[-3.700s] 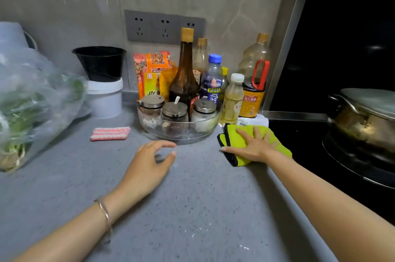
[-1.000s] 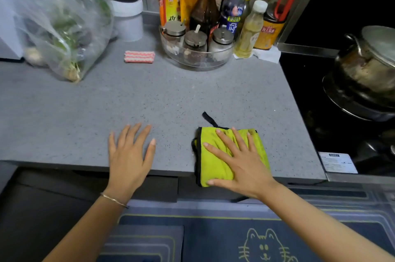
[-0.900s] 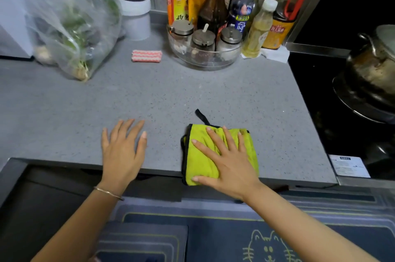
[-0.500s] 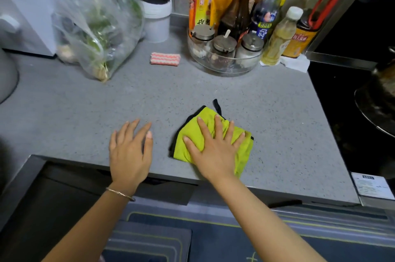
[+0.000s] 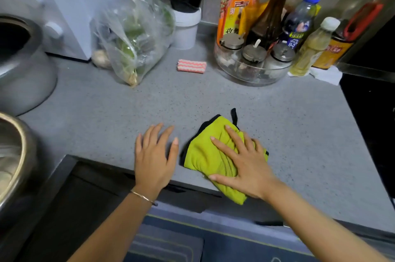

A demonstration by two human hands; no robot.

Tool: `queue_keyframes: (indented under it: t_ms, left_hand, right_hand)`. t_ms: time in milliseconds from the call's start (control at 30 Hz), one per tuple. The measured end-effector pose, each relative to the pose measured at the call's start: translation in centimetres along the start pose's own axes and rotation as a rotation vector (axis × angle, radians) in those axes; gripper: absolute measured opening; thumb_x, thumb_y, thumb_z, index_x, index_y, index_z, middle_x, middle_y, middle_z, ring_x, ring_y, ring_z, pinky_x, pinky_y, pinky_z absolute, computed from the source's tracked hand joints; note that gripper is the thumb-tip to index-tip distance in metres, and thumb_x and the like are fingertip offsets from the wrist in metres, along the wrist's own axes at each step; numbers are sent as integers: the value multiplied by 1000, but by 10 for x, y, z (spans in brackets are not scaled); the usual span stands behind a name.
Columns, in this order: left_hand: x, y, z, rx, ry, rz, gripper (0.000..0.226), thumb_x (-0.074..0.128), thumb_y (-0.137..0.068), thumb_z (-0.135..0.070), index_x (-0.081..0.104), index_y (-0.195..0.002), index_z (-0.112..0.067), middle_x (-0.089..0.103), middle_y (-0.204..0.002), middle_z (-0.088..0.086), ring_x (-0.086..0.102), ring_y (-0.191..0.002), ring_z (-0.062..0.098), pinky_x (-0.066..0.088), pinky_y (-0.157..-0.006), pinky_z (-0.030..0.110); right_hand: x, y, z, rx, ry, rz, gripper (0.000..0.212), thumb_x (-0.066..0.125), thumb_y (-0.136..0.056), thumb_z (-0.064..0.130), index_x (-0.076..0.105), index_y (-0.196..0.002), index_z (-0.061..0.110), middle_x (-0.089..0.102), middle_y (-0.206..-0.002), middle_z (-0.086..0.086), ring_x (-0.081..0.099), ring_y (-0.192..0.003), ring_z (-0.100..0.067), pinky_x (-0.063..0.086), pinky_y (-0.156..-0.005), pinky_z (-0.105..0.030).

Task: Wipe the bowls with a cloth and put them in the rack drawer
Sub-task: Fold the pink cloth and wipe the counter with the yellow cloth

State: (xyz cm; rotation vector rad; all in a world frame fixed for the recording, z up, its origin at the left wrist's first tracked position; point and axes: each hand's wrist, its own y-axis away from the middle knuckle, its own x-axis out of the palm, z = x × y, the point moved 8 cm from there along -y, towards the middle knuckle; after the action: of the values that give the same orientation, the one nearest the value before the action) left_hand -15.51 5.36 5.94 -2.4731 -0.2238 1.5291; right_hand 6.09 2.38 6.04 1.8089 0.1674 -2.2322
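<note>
Steel bowl [image 5: 11, 155] at the far left, well off to the left of the yellow-green cloth [image 5: 203, 155], only its rim and part of its side showing. Farther back on that same side stands a grey pot [image 5: 23, 73], and beyond the cloth to the left a clear plastic bag of greens [image 5: 132, 35] slumps on the grey countertop [image 5: 299, 133].

Just left of the cloth, the left hand [image 5: 154, 159] lies flat on the counter, fingers straight and a little spread, holding nothing; its thumb is near the cloth's black-trimmed edge but apart from it.

Straight behind the cloth, well apart, lies a small pink striped sponge [image 5: 191, 66].

The cloth itself sits at the counter's front edge. Its long axis runs from the back wall toward the person, leaning slightly right at the near end, which hangs over the edge. A black loop [image 5: 234, 115] at the far end points away toward the wall. The right hand [image 5: 243, 167] presses down on it, palm flat, fingers spread and straight, gripping nothing.

Behind the cloth to the right, a glass tray [image 5: 252, 75] holds lidded spice jars, with bottles crowded just past it.
</note>
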Motion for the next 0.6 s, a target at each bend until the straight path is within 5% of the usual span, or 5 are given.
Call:
queue_keyframes:
  t_ms: [200,433,600]
  left_hand:
    - [-38,-21,89,-226,-9,-150,59,22,-95,-47,59,-131,-18,51,-141,8,33,-139,33,15,-115,56]
    - [-38,-23,88,-209,-2,-145,62,16,-97,-50,57,-132,-21,53,-141,5,36,-138,29,18,-114,53]
    - [-38,-24,87,-201,-26,-115,59,18,-97,-48,53,-136,-20,52,-141,5,38,-137,29,22,-114,54]
  right_hand:
    - [5,-26,48,-46,-9,-122,82,20,-76,88,15,-148,50,0,-162,4,-13,-146,-35,-5,-115,-59]
    - [17,-91,133,-192,-61,-63,76,30,-77,80,13,-146,54,-3,-162,1,-20,-144,-37,-11,-114,-59]
    - [21,-103,137,-175,-98,-65,75,35,-71,76,32,-142,52,21,-159,1,5,-147,-38,9,-113,-58]
